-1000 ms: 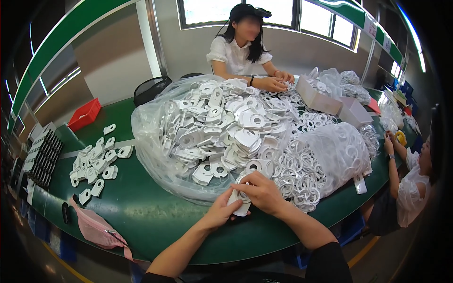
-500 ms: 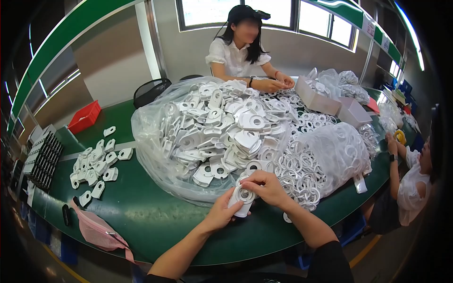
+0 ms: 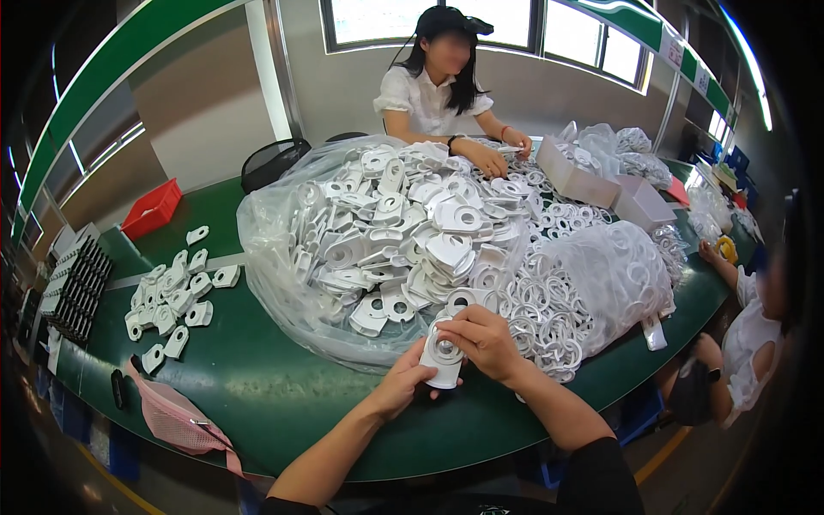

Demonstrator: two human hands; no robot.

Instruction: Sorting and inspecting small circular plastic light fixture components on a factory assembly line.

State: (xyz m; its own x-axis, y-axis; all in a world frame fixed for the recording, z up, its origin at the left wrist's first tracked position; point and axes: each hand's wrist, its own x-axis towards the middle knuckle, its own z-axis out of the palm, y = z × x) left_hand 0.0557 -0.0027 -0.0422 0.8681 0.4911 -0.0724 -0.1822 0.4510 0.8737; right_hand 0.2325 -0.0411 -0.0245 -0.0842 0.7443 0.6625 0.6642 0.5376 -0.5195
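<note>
My left hand (image 3: 402,380) holds a white plastic plate with a round hole (image 3: 443,376), its thumb lying on the lower face. A white ring (image 3: 444,349) sits over the hole of that plate. Closed in a pinch, my right hand (image 3: 484,343) grips the ring's upper right edge; whether the ring is fully seated, I cannot tell. Just beyond my hands, a big heap of similar white plates (image 3: 386,232) fills an opened clear plastic bag (image 3: 283,300). To its right lies a pile of loose white rings (image 3: 541,322), partly under another clear bag (image 3: 609,275).
Several white plates (image 3: 176,296) lie scattered at left, near black stacked trays (image 3: 77,287), a red bin (image 3: 153,209) and a pink mesh pouch (image 3: 184,418). Across the green table (image 3: 249,378) a co-worker (image 3: 433,103) handles parts beside white boxes (image 3: 577,182). Another person (image 3: 747,360) is at right.
My left thumb has slid down off the ring onto the plate's lower face. The co-worker opposite has parted their hands, one reaching into the pile. The person at right has lowered an arm.
</note>
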